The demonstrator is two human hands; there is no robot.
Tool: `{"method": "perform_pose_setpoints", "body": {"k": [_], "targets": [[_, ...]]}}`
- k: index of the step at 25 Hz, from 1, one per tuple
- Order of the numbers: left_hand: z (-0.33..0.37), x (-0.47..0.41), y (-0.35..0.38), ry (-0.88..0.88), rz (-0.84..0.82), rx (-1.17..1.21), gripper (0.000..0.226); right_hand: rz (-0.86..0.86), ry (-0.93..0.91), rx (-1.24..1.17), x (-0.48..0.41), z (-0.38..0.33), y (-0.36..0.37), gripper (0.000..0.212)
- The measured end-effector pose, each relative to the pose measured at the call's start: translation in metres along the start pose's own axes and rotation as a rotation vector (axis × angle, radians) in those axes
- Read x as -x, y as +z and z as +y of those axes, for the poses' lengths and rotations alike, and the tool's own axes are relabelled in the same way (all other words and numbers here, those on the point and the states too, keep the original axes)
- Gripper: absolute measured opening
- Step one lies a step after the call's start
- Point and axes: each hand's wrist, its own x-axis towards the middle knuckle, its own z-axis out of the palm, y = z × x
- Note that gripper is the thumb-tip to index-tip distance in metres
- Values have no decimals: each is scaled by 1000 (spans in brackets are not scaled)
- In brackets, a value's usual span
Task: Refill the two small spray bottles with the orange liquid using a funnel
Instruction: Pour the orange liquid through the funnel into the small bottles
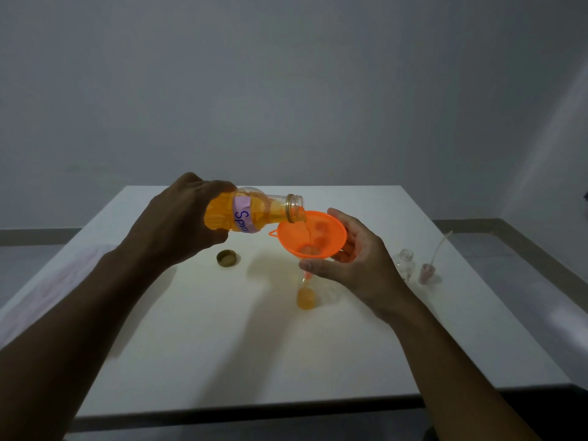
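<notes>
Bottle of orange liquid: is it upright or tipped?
Tipped: the left hand holds the bottle nearly level, mouth over the funnel, liquid pouring in.

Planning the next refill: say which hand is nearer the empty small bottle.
Right. The right hand, holding the funnel, sits just left of the empty small bottle; the left hand is farther left.

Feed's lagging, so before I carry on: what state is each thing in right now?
Big bottle: uncapped, tilted, pouring into funnel, held by left grip.
Funnel: spout in small bottle, steadied by right grip.
That small bottle: standing, partly filled.
Second small bottle: upright, open, looks empty.
Gold cap: off, lying on table.
Spray head: off, standing, tube up.
</notes>
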Motion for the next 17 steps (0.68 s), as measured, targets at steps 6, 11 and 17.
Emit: {"method": "perform_pose_setpoints", "body": {"k": [6,11,17], "targets": [[0,-1,0,7,-4,-8,72,6,-1,16,0,0,0,101],[0,0,0,8,-5,-17,71,6,2,18,0,-2,-1,100],[1,0,-1,6,2,-18,70,11,4,13,1,-3,-2,100]]}}
